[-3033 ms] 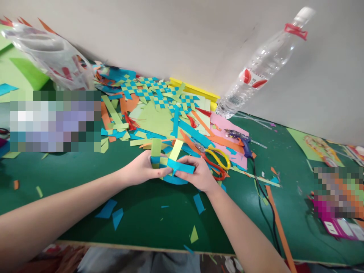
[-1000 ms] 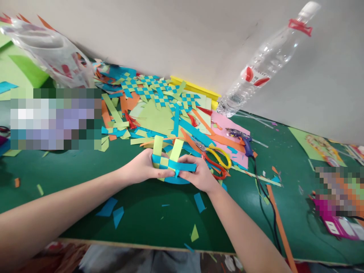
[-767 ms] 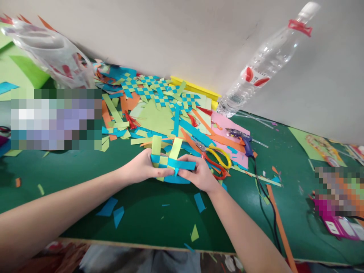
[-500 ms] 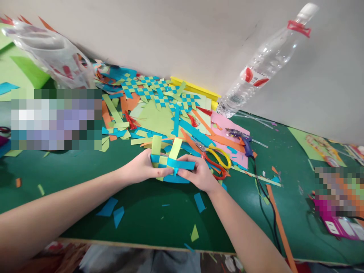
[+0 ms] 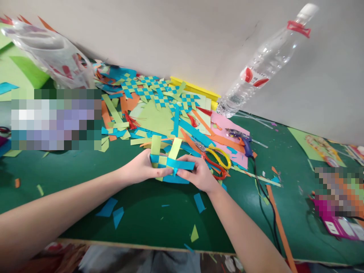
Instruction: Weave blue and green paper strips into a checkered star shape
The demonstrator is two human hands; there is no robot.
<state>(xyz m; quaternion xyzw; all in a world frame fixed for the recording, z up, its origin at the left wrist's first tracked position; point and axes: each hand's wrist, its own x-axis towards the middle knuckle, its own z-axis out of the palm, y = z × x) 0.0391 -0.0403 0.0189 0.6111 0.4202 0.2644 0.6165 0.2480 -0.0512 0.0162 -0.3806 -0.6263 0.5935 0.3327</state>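
Note:
Both hands meet over the green table (image 5: 148, 220) on a small woven paper piece (image 5: 168, 162) made of blue and light-green strips. My left hand (image 5: 140, 170) pinches its left side, thumb lying along the front edge. My right hand (image 5: 199, 175) pinches the right end of a blue strip that runs across the weave. Two green strip ends stick up at the back. A curved blue strip lies under the piece.
A heap of cut paper and finished blue-green weavings (image 5: 159, 96) lies behind the hands. Yellow-handled scissors (image 5: 217, 161) and a glue gun (image 5: 241, 142) with a black cord sit to the right. A clear plastic bottle (image 5: 264, 62) leans on the wall; a plastic bag (image 5: 54, 60) sits far left.
Since three seconds ago the blue strip has been laid across the green strips and drawn flat. Over the last second the hands have barely moved.

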